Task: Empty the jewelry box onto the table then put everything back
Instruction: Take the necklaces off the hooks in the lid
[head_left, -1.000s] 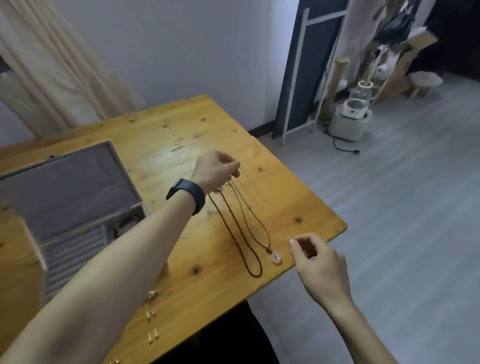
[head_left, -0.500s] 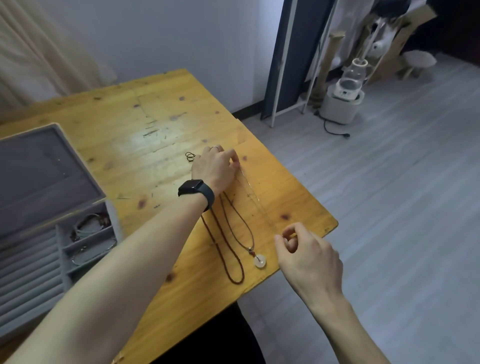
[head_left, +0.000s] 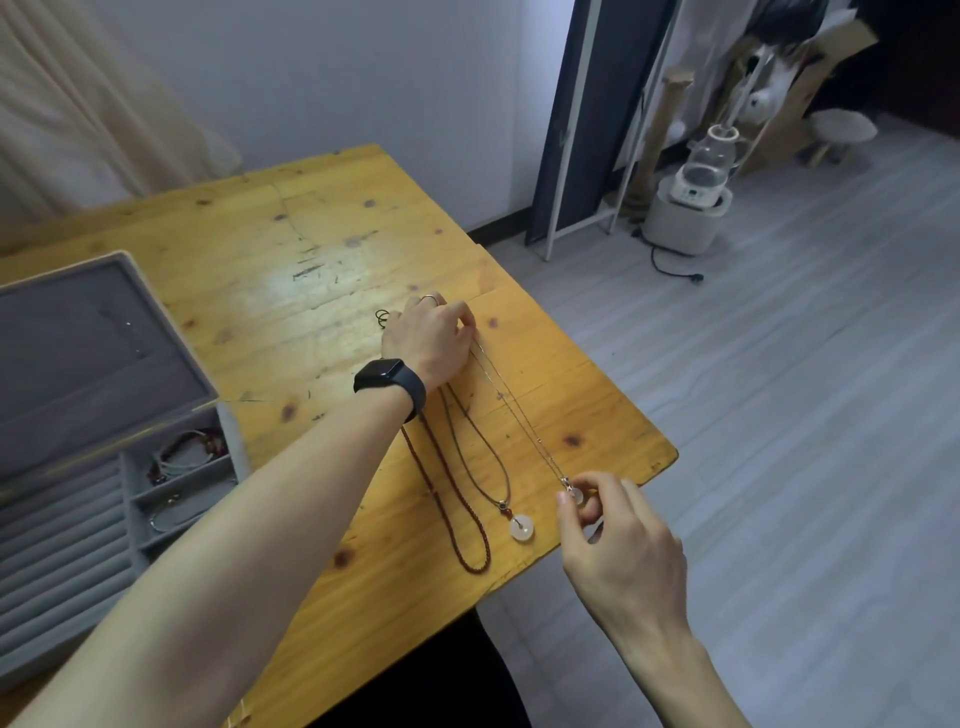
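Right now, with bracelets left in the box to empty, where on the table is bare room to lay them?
Bare wood: the wide far stretch of the table beyond the left hand and box lid, and the strip between box and forearm. Crowded: the near right corner, where the necklaces lie and the right hand pinches a pendant.

- A lived-in home room: pale curtain (head_left: 78, 104) hangs by a plain wall (head_left: 363, 78).
- Scuffed pine desk (head_left: 311, 249) stands on grey plank floor (head_left: 779, 389).
- A small white appliance (head_left: 693, 208), cord (head_left: 670, 267) loose, sits on the floor beside cluttered cardboard (head_left: 810, 93).
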